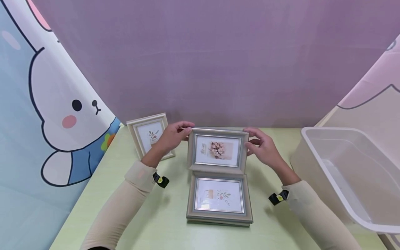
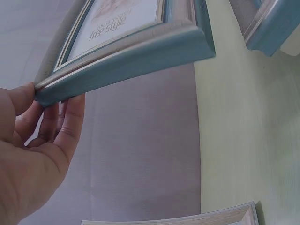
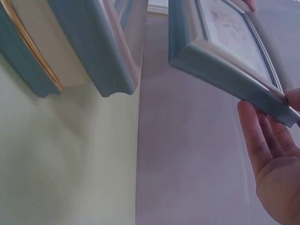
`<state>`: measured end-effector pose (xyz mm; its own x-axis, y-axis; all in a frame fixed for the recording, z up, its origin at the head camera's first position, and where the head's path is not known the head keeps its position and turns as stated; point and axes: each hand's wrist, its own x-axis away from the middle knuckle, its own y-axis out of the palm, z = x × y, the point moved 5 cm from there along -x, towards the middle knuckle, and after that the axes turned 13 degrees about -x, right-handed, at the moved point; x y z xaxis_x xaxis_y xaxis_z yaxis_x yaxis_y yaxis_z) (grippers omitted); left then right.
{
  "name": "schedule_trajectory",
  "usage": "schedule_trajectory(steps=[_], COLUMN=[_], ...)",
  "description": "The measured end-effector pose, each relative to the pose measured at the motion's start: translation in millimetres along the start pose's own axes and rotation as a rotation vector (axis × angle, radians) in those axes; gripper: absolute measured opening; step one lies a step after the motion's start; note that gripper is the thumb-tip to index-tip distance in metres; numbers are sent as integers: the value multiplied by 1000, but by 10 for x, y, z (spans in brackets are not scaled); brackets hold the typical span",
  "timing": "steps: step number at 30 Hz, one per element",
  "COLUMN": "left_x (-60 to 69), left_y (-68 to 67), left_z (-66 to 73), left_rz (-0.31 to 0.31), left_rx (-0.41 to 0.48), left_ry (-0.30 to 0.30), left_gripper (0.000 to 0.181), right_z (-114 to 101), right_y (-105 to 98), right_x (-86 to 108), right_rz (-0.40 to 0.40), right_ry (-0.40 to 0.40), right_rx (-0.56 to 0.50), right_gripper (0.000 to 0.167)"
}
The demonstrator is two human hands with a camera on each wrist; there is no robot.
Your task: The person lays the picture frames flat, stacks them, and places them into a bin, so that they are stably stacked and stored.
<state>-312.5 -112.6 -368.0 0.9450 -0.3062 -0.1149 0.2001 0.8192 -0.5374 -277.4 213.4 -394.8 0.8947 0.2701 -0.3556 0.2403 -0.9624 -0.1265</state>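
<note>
Both hands hold a grey-silver picture frame [image 1: 217,166] with a flower print turned sideways. My left hand [image 1: 175,136] pinches its upper left corner, thumb on the front and fingers behind, as the left wrist view shows on the frame's corner [image 2: 140,58]. At the upper right corner my right hand [image 1: 264,147] grips it the same way; the right wrist view shows fingers [image 3: 255,133] under the edge. The held frame is tilted up, just behind a second grey frame [image 1: 247,198] with a plant print. That one lies face up on top of another frame, near its lower edge.
A cream picture frame [image 1: 170,154] stands tilted at the back left, partly hidden by the left hand and forearm. A large whitish plastic bin [image 1: 325,180] stands on the right. The pale green table [image 1: 162,222] meets a purple backdrop [image 1: 218,69] at the rear.
</note>
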Motion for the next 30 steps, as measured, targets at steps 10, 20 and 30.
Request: schedule_trajectory(steps=[10, 20, 30], left_x=[79, 210, 304], left_y=[124, 295, 395], left_z=[-53, -178, -243], left_rz=[-95, -168, -206], left_rx=[-15, -25, -35], left_ry=[-141, -194, -209], left_gripper=[31, 30, 28], right_z=[69, 171, 299], right_y=[0, 42, 88], right_x=[143, 309, 428], right_rz=[-4, -10, -22], right_ry=[128, 292, 365], right_rx=[-37, -57, -118], right_gripper=[41, 36, 34])
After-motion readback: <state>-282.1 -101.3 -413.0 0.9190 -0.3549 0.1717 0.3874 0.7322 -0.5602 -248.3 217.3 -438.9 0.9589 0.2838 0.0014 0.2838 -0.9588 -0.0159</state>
